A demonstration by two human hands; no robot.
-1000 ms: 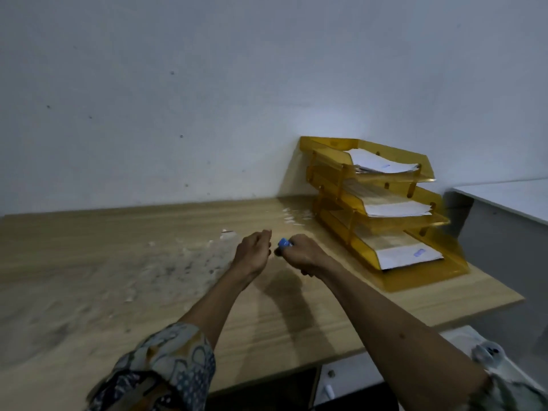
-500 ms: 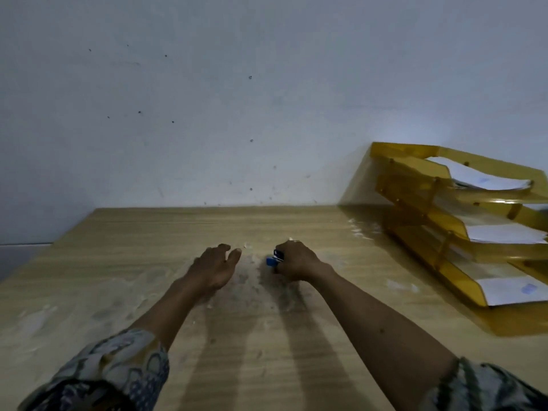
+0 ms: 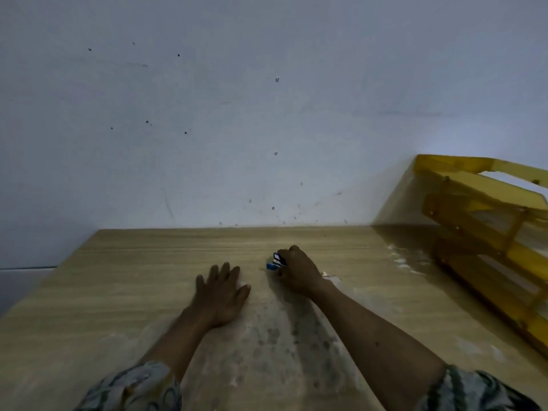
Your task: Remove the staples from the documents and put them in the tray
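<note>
Head view: the right hand (image 3: pixel 299 274) has its fingers curled round a blue staple remover (image 3: pixel 274 261). The tool's tip protrudes from the left side of the grip, at the wooden table (image 3: pixel 118 292); contact cannot be determined. The left hand (image 3: pixel 221 292) lies flat on the table just left of the grip, fingers spread, holding nothing. The yellow stacked tray (image 3: pixel 474 203) stands well to the right of the grip.

A pale grey-white painted wall (image 3: pixel 267 114), pocked with small dark holes and faint scuffs, rose behind a light wood-grain laminate table (image 3: pixel 133 262). Whitish dusty smears and dark blotches marked the tabletop. The light was dim, brightest on the wall at the right.
</note>
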